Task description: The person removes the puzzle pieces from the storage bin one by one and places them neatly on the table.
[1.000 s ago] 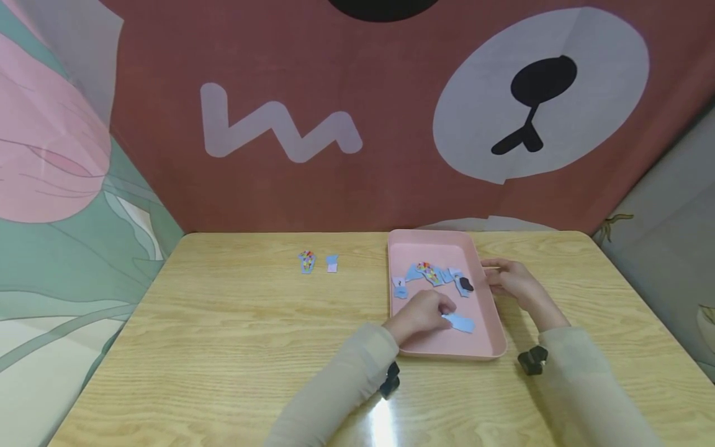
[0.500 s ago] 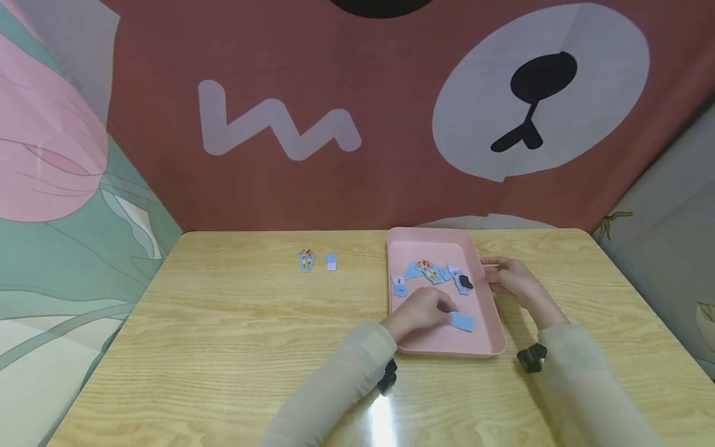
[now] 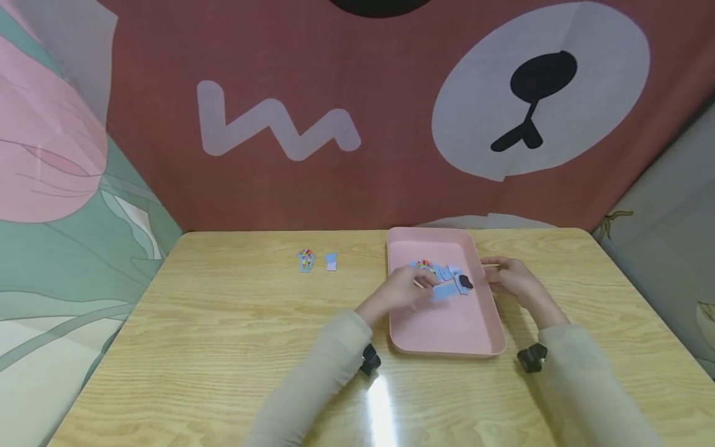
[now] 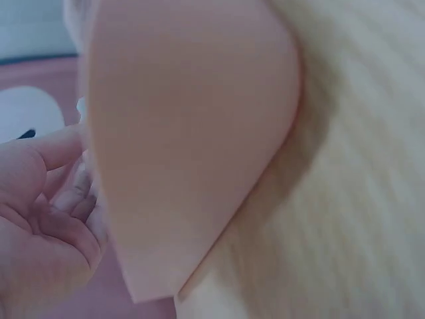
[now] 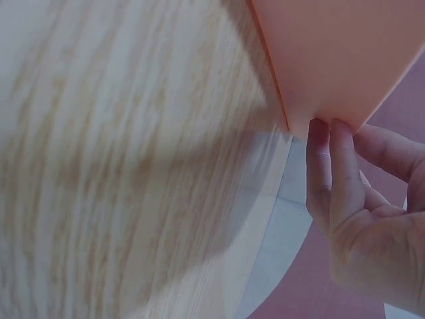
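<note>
Over the left part of the pink tray (image 3: 441, 338), my left hand (image 3: 399, 288) pinches a flat blue puzzle piece (image 3: 445, 291) at its fingertips. Beyond that piece lies a group of joined pieces: a multicoloured dotted piece (image 3: 426, 266), partly covered by the hand, and a blue piece with a black patch (image 3: 466, 282). In the left wrist view the tray's wall (image 4: 192, 133) hides the fingertips. Straight fingers of my right hand (image 3: 514, 282) touch the tray's outer right wall; in the right wrist view two fingertips (image 5: 342, 129) press low on that wall.
Left of the tray, a dotted puzzle piece (image 3: 306, 261) and a blue-and-pale piece (image 3: 331, 262) lie on the wooden table (image 3: 223, 347). A printed brown bear curtain (image 3: 279, 192) hangs right behind the table's back edge.
My left hand has carried the blue puzzle piece from the tray's near half away and left, up to the group of pieces. My right hand stays at the tray's wall.
</note>
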{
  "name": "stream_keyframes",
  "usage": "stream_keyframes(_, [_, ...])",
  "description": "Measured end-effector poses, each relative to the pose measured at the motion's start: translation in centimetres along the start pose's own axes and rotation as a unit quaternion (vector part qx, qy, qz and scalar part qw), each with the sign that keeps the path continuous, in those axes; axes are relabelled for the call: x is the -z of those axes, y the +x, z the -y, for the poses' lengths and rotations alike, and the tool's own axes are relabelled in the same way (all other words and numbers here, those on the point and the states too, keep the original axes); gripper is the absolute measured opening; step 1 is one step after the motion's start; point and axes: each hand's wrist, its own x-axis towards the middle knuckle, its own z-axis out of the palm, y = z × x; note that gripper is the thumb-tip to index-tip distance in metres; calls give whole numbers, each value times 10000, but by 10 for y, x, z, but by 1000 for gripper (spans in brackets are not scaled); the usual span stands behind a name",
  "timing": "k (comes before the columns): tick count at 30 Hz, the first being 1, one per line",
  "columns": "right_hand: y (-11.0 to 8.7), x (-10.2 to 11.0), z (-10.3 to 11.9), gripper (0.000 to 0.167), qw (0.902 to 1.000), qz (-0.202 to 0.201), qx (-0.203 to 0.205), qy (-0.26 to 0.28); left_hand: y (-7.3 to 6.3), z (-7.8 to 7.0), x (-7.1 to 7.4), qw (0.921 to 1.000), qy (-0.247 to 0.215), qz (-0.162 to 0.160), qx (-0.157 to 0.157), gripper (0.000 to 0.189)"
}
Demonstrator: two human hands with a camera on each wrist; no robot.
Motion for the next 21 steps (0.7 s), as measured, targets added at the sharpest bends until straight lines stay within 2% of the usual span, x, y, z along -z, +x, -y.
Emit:
stream_keyframes(10, [2,0,-3,57,10000,-31,-17,-24,-11,11,38,9969,-467,-591,234,24])
stream_keyframes(17, [3,0,-2,57,10000,-4,-28,46,-25,29,62,9922,-730,-856,546,28])
stream_keyframes(21, [2,0,-1,56,10000,-32,-51,-8,-36,41,76,9874,-836,-1120,737,28])
